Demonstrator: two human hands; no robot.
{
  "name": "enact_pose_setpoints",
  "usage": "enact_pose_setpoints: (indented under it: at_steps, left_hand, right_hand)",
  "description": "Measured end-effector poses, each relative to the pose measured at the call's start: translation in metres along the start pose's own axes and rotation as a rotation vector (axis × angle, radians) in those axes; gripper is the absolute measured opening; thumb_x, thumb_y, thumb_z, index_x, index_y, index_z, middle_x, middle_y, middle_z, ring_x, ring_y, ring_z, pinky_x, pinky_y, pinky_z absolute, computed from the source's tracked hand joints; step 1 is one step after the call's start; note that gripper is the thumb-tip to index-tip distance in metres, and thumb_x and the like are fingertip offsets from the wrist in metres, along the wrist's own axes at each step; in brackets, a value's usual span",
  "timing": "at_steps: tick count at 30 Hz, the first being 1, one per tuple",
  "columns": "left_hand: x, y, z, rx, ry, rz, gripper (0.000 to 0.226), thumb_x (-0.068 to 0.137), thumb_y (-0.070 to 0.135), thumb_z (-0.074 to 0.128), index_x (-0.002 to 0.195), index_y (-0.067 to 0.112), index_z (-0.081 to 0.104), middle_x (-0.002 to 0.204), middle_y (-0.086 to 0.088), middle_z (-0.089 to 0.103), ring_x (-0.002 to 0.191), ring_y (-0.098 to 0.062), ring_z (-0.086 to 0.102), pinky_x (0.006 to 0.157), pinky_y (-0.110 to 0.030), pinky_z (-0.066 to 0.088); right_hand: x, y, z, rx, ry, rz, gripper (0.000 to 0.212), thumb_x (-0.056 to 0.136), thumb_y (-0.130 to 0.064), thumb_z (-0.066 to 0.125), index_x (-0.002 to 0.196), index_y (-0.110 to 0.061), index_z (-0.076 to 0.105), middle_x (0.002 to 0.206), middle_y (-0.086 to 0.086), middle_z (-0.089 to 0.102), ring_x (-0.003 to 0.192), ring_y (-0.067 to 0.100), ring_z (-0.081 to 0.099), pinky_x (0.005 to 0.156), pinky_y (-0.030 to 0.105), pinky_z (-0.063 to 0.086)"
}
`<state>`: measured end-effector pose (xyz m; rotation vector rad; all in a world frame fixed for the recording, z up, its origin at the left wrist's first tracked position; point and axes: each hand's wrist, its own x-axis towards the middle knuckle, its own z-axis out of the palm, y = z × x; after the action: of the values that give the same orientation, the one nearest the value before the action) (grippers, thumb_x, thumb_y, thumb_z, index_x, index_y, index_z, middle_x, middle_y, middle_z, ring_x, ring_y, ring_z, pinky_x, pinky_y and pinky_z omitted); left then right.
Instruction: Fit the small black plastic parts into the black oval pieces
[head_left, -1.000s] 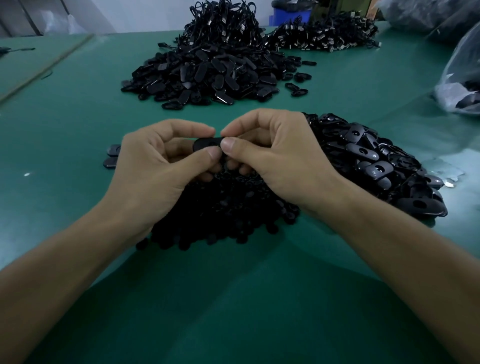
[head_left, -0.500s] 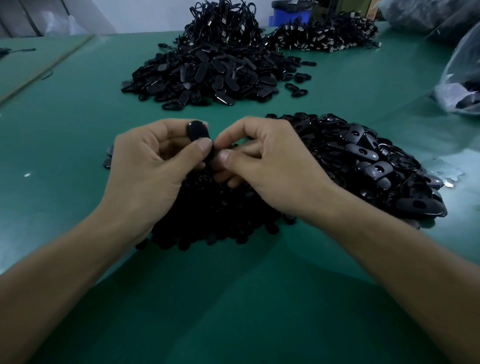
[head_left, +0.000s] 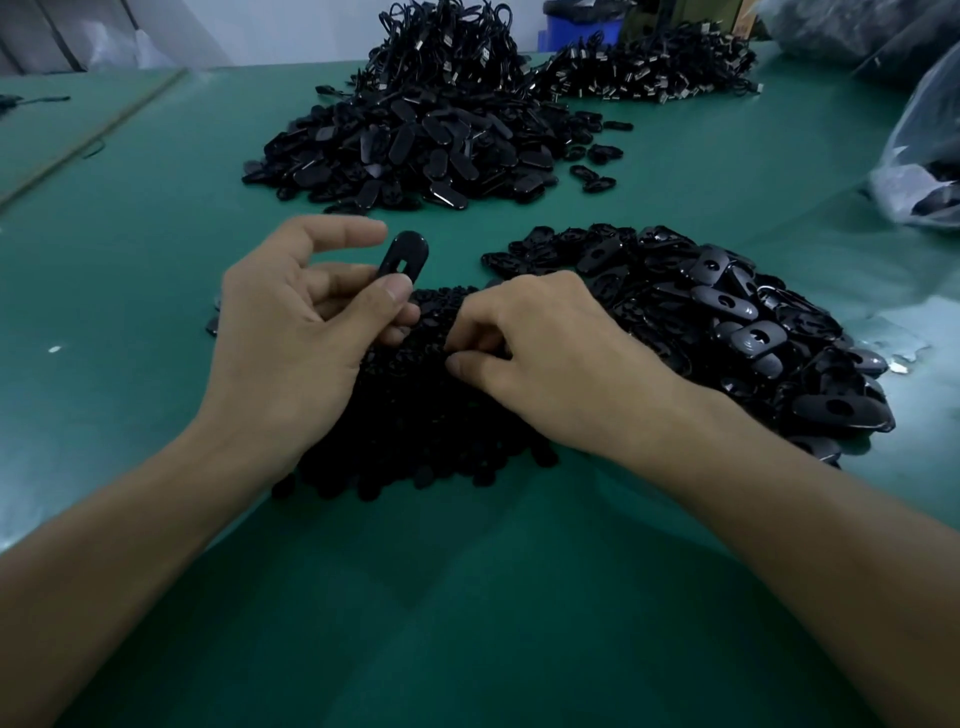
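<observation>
Our left hand (head_left: 291, 332) pinches an oval piece (head_left: 405, 254) upright, forefinger spread away, over the near heap of small parts (head_left: 415, 421), where our right hand (head_left: 545, 358) pinches with curled fingers.

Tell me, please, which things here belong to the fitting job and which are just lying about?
Job:
oval piece, pinched by the left hand
small-parts heap, where the right hand curls its fingers in
oval-piece heap to the right
far heap of oval pieces, probably also part of the job

Lying about:
cable piles
plastic bag
blue bin
</observation>
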<state>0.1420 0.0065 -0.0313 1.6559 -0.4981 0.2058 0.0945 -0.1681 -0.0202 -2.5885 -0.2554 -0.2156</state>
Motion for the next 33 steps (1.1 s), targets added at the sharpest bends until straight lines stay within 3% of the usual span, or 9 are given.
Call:
enact_pose_setpoints:
  at_steps: [8,15,20,23,28,33]
  left_hand:
    - [0.0,0.001,0.001,-0.002,0.002,0.019,0.027,0.093,0.004,0.069,0.102,0.03,0.072,0.084,0.01,0.077,0.074,-0.007,0.072,0.071,-0.017,0.057]
    - [0.0,0.0,0.001,-0.001,0.009,-0.029,0.021,0.09,0.005,0.072,0.097,0.025,0.071,0.076,0.008,0.076,0.069,-0.006,0.071,0.068,-0.015,0.056]
    - [-0.002,0.002,0.002,0.036,-0.01,-0.031,0.021,0.089,0.004,0.073,0.095,0.024,0.072,0.077,0.006,0.077,0.067,-0.008,0.072,0.067,-0.016,0.056]
    - [-0.004,0.004,0.005,0.026,-0.041,-0.038,0.021,0.088,0.002,0.073,0.094,0.022,0.072,0.08,0.006,0.078,0.069,-0.008,0.073,0.066,-0.017,0.057]
    - [-0.006,0.01,0.008,-0.036,-0.044,-0.06,0.017,0.087,0.001,0.072,0.094,0.016,0.072,0.084,0.002,0.078,0.071,-0.011,0.074,0.066,-0.022,0.06]
    - [-0.007,0.013,0.009,-0.111,-0.027,-0.112,0.015,0.086,0.002,0.072,0.094,0.015,0.071,0.077,0.0,0.078,0.068,-0.012,0.074,0.064,-0.019,0.058]
  right_hand:
    - [0.001,0.001,0.0,0.085,0.174,-0.051,0.003,0.089,-0.023,0.068,0.087,-0.022,0.07,0.077,-0.012,0.064,0.071,0.006,0.061,0.07,0.034,0.056]
    - [-0.002,-0.004,-0.001,0.207,0.16,-0.093,0.007,0.096,-0.014,0.056,0.09,-0.014,0.054,0.076,0.004,0.065,0.066,0.023,0.059,0.06,0.042,0.048]
    - [-0.004,-0.006,-0.002,0.228,0.218,-0.135,0.008,0.09,-0.01,0.062,0.084,-0.011,0.057,0.071,0.002,0.063,0.064,0.021,0.059,0.06,0.041,0.049]
    - [-0.003,-0.007,-0.001,0.242,0.216,-0.127,0.007,0.088,-0.009,0.064,0.084,-0.014,0.062,0.07,-0.001,0.066,0.063,0.016,0.062,0.061,0.037,0.052]
    - [-0.001,-0.008,0.0,0.376,0.268,-0.067,0.009,0.083,-0.011,0.074,0.083,-0.019,0.07,0.071,-0.008,0.07,0.066,0.001,0.067,0.062,0.013,0.052]
    - [0.001,-0.008,-0.003,0.423,0.336,-0.038,0.016,0.085,-0.013,0.076,0.084,-0.025,0.066,0.071,-0.01,0.069,0.067,0.0,0.065,0.063,0.011,0.051]
